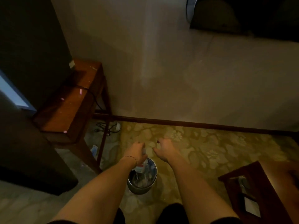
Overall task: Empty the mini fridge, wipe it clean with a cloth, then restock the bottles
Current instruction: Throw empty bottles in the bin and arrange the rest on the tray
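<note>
Our left hand (137, 151) has its grip closed round a water bottle's (142, 166) neck, over a metal bucket (140, 187); our right hand (163, 151) hovers alongside, loosely released.

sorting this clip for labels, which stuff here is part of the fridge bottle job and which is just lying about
Part of the job:
- bottle, gripped near the top by the left hand
- metal bucket on the carpet, under the bottle
- right hand, holding nothing

Just lying about:
- wooden table on the left
- cables on the floor below it
- dark wooden furniture at lower right
</note>
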Demonstrator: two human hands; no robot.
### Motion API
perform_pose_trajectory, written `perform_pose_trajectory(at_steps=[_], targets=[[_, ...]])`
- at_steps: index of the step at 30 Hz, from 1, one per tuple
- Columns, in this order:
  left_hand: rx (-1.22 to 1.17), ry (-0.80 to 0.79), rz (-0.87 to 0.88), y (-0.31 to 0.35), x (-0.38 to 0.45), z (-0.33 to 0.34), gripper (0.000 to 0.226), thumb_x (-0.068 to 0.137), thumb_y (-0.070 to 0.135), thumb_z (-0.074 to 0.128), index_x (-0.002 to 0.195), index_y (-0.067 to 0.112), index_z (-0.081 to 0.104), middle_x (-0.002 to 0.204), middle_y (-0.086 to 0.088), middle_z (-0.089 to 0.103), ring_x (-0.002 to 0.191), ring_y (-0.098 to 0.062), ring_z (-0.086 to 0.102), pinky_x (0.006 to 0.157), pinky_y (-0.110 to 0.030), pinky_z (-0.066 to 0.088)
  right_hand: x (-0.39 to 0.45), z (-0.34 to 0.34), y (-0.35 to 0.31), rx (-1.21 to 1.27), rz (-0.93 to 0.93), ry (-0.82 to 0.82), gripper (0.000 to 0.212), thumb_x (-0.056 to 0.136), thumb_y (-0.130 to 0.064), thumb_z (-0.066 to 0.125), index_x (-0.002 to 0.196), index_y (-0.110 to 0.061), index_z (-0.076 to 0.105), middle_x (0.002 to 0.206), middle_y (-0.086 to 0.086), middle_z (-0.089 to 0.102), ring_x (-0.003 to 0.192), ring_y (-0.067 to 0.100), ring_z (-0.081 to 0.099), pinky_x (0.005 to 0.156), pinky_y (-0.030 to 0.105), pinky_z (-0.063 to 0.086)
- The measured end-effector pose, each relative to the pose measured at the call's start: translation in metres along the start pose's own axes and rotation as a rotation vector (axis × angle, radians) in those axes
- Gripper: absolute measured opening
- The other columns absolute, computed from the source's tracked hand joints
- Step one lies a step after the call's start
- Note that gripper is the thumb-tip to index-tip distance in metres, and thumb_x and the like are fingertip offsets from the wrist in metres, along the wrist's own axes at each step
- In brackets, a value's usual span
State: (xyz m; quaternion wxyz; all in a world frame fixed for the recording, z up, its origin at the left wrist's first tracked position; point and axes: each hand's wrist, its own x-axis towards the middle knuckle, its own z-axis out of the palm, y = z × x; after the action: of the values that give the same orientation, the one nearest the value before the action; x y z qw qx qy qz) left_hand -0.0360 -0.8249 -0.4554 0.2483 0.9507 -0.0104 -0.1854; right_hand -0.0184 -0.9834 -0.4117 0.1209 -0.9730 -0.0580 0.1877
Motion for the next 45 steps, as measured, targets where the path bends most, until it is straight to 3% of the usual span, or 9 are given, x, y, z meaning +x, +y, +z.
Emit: perform_pose_trajectory(at_steps=[6,12,17,21,24,32,45], targets=[[-0.012,-0.048,-0.082,-0.056,0.076,0.131,0.036,0.090,0.035,0.063,0.121,0.017,0.059,0.127,-0.010,0.054,0.112,-0.028,0.057,0.093,-0.036,0.050,0.086,0.145,0.065,0.026,0.005,-0.075,0.044,0.097,-0.041,0.052,0.132,-0.014,0.055,0.135,0.008,0.047,0.116,0.030,0.055,0.094,0.040,0.050],[-0.040,-0.093,-0.163,-0.107,0.139,0.235,0.042,0.089,0.025,0.063,0.131,0.019,0.060,0.126,-0.010,0.060,0.108,-0.031,0.063,0.091,-0.039,0.054,0.137,0.277,0.114,0.072,-0.060,-0.153,0.039,0.099,-0.039,0.051,0.127,-0.013,0.058,0.131,0.013,0.052,0.115,0.033,0.055,0.090,0.041,0.051],[-0.017,-0.062,-0.151,-0.136,0.178,0.283,0.032,0.087,0.033,0.065,0.116,0.018,0.064,0.125,-0.010,0.063,0.110,-0.031,0.061,0.092,-0.037,0.051,0.165,0.328,0.138,0.045,-0.077,-0.119,0.042,0.097,-0.040,0.054,0.130,-0.014,0.055,0.138,0.009,0.045,0.119,0.033,0.054,0.091,0.041,0.049],[-0.001,-0.065,-0.138,-0.148,0.203,0.312,0.042,0.088,0.036,0.064,0.126,0.020,0.058,0.137,-0.011,0.052,0.119,-0.034,0.055,0.098,-0.041,0.047,0.184,0.348,0.153,0.055,-0.072,-0.115,0.038,0.098,-0.041,0.053,0.124,-0.012,0.054,0.130,0.011,0.046,0.110,0.033,0.056,0.088,0.044,0.051],[0.023,-0.065,-0.119,-0.148,0.212,0.322,0.047,0.090,0.035,0.064,0.132,0.018,0.054,0.141,-0.012,0.044,0.121,-0.035,0.054,0.102,-0.046,0.045,0.193,0.354,0.160,0.039,-0.074,-0.107,0.041,0.098,-0.040,0.053,0.128,-0.013,0.053,0.131,0.011,0.045,0.115,0.032,0.054,0.089,0.042,0.051],[0.021,-0.034,-0.146,-0.125,0.169,0.274,0.063,0.091,0.038,0.064,0.147,0.018,0.042,0.151,-0.007,0.036,0.127,-0.032,0.051,0.101,-0.039,0.046,0.153,0.300,0.138,0.051,-0.083,-0.104,0.040,0.097,-0.042,0.054,0.126,-0.015,0.054,0.129,0.008,0.045,0.114,0.032,0.055,0.088,0.043,0.051],[0.133,0.059,-0.034,0.010,-0.008,0.005,0.060,0.092,0.052,0.057,0.142,0.021,0.046,0.141,-0.003,0.045,0.128,-0.024,0.047,0.099,-0.036,0.045,-0.022,0.014,0.026,0.033,-0.077,0.066,0.046,0.098,-0.042,0.054,0.134,-0.014,0.051,0.135,0.006,0.045,0.115,0.026,0.054,0.089,0.037,0.050]])
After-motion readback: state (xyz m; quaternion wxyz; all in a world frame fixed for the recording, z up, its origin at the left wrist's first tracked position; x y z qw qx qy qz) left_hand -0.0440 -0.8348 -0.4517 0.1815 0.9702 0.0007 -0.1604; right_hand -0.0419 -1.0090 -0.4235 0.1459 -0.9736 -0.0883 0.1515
